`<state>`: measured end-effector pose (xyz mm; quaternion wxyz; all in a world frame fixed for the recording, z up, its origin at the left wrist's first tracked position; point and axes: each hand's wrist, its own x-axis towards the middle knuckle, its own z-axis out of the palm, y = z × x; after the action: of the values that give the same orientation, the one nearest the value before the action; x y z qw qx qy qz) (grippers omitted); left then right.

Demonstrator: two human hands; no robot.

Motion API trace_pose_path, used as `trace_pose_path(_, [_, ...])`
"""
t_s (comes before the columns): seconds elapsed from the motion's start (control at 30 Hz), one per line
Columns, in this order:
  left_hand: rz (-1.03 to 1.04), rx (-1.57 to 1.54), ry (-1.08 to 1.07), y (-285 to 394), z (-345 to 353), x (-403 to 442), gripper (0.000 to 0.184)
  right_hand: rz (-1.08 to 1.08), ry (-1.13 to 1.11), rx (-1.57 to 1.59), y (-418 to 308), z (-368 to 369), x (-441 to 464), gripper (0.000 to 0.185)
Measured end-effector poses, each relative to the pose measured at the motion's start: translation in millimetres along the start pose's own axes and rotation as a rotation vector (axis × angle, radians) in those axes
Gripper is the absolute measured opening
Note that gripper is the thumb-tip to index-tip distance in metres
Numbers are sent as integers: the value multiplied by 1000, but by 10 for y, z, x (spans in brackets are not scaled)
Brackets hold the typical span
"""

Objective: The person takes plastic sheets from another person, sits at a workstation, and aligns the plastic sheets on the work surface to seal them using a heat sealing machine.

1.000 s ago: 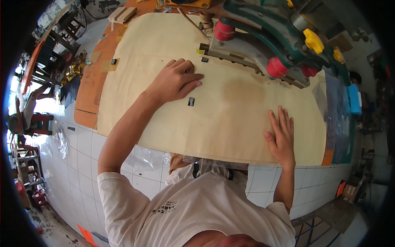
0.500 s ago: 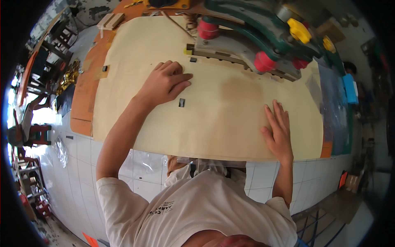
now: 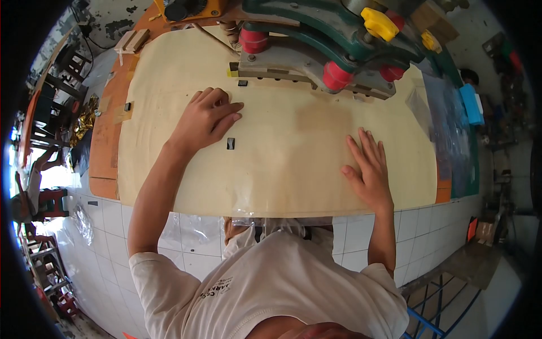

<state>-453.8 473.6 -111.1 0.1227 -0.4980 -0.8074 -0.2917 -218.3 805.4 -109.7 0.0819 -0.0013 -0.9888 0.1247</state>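
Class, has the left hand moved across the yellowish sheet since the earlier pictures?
No visible shift: the left hand keeps its place against the nearer small dark block; the view moved.

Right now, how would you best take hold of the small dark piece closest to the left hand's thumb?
I'd pinch the small dark piece by its two long sides, coming from above. It lies on the pale sheet, longer than it is wide, and nothing touches those sides. The left hand looks best placed.
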Motion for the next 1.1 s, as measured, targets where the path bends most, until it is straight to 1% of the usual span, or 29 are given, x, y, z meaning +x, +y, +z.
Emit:
trace_pose_path(0.17, [6, 16, -8, -14, -3, -11, 22, -8, 34, 104, 51, -9, -11, 62])
trace_pose_path(0.23, [8, 20, -16, -35, 10, -20, 22, -2, 104, 244, 119, 25, -23, 58])
trace_pose_path(0.27, [28, 36, -5, -42, 13, -20, 22, 0, 101, 247, 161, 34, -21, 58])
trace_pose_path(0.33, [42, 42, -3, -41, 38, -36, 22, 12, 151, 431, 231, 61, -29, 54])
trace_pose_path(0.37, [55, 51, 14, -43, 46, -34, 22, 36, 192, 529, 238, 77, -38, 46])
trace_pose_path(0.4, [68, 60, 30, -40, 51, -32, 22, 47, 185, 530, 233, 84, -50, 46])
trace_pose_path(0.47, [84, 57, 27, -28, 53, -38, 21, 99, 200, 587, 194, 74, -62, 41])
trace_pose_path(0.5, [89, 73, 28, -37, 68, -47, 20, 39, 204, 429, 245, 90, -61, 38])
trace_pose_path(0.53, [95, 91, 30, -38, 77, -50, 19, 48, 200, 429, 260, 105, -58, 38])
trace_pose_path(0.6, [104, 91, 23, -28, 99, -62, 17, -9, 237, 316, 230, 122, -71, 38])
trace_pose_path(0.67, [147, 95, 97, -63, 127, -63, 16, 27, 250, 379, 193, 115, -104, 37])
trace_pose_path(0.73, [148, 138, 96, -98, 136, -75, 16, 48, 258, 457, 143, 119, -96, 37])
trace_pose_path(0.8, [150, 98, 85, -125, 143, -82, 16, 91, 273, 462, 88, 120, -108, 38])
trace_pose_path(0.83, [158, 103, 93, -133, 147, -84, 15, 62, 273, 380, 114, 132, -106, 38])
trace_pose_path(0.87, [149, 117, 88, -126, 151, -102, 15, 53, 270, 395, 108, 145, -113, 38])
trace_pose_path(0.93, [244, 94, 104, -148, 135, -69, 14, 84, 277, 368, 75, 131, -122, 38])
trace_pose_path(0.97, [254, 121, 87, -159, 132, -50, 13, 71, 294, 368, 51, 119, -112, 38])
trace_pose_path(1.03, [185, 109, 90, -125, 124, -72, 12, 129, 245, 380, 6, 88, -110, 39])
trace_pose_path(1.1, [167, 117, 93, -92, 113, -74, 12, 101, 250, 328, 24, 76, -116, 40])
